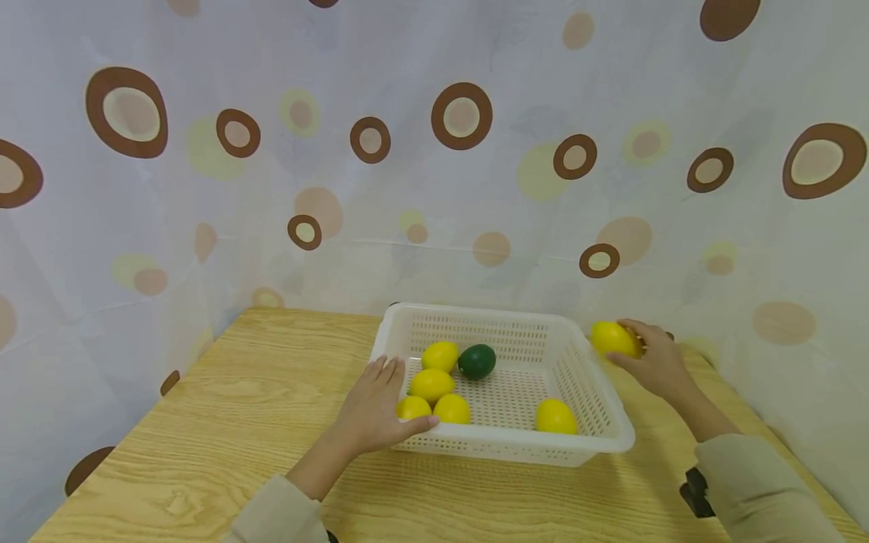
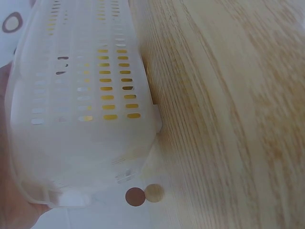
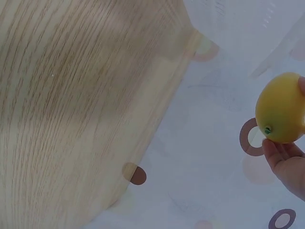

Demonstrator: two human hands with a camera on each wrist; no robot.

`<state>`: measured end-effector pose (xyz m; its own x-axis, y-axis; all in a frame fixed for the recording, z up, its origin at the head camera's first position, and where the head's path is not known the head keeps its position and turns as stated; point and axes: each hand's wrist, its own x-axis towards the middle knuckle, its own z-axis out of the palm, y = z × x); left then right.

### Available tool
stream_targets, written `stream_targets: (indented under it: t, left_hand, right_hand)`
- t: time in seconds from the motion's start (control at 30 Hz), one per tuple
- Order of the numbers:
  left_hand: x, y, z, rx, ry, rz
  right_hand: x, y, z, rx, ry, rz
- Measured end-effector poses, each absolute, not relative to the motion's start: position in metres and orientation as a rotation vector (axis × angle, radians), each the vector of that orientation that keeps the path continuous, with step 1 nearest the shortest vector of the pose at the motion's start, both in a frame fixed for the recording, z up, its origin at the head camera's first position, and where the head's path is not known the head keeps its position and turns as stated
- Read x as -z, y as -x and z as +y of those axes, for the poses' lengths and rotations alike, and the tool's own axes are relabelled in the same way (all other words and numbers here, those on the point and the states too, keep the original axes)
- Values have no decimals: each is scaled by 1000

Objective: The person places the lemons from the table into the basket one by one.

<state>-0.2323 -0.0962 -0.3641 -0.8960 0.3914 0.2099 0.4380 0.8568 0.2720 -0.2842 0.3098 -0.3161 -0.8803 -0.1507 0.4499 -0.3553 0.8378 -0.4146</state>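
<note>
A white perforated plastic basket stands on the wooden table. My left hand rests on its near left corner, fingers extended over the left rim and thumb along the front rim. From the left wrist, the basket wall hides most of that hand. Beyond the basket's right rim, my right hand holds a yellow lemon in the air between thumb and fingers. The right wrist view shows the same lemon, its small green stem end visible. Inside the basket lie several lemons and one dark green oval fruit.
Most of the lemons sit together on the basket's left side; a single lemon lies at the near right. Behind the wooden table hangs a pale curtain patterned with brown rings and spots, close to the back edge.
</note>
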Motion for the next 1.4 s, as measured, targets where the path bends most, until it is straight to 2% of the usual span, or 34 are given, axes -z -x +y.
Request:
stream_targets:
  t: [0.67, 1.4]
  left_hand:
    - [364, 232, -96, 444, 633, -2882]
    - [365, 233, -96, 438, 628, -2879]
  right_hand:
    - [314, 286, 282, -656, -479, -2668]
    - [334, 298, 257, -578, -686, -2722]
